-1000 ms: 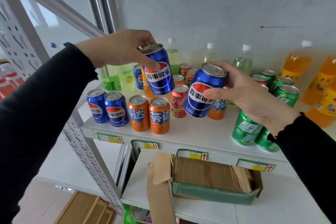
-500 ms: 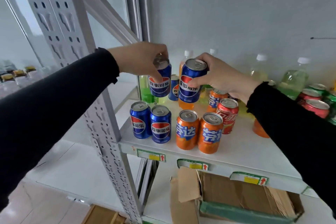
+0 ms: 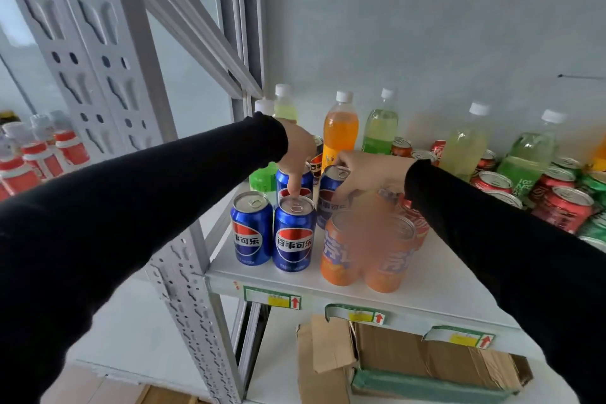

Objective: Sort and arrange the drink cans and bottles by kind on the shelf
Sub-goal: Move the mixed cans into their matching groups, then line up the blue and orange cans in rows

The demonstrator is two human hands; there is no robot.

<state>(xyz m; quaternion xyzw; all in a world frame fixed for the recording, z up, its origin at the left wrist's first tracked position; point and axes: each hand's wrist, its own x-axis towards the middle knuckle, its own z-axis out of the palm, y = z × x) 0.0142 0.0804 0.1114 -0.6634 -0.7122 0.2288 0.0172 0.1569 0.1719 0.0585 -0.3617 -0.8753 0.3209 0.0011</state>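
Two upright blue cans are gripped from above, one by the left hand [image 3: 296, 147], one by the right hand [image 3: 367, 170], just behind the front blue pair [image 3: 273, 229].

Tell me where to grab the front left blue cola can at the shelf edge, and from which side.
Grip the front left blue can round its side wall, coming from the front over the shelf edge. It stands upright with its front and left faces open; another blue can crowds its right side, so a top-rim pinch from above would probably work too.
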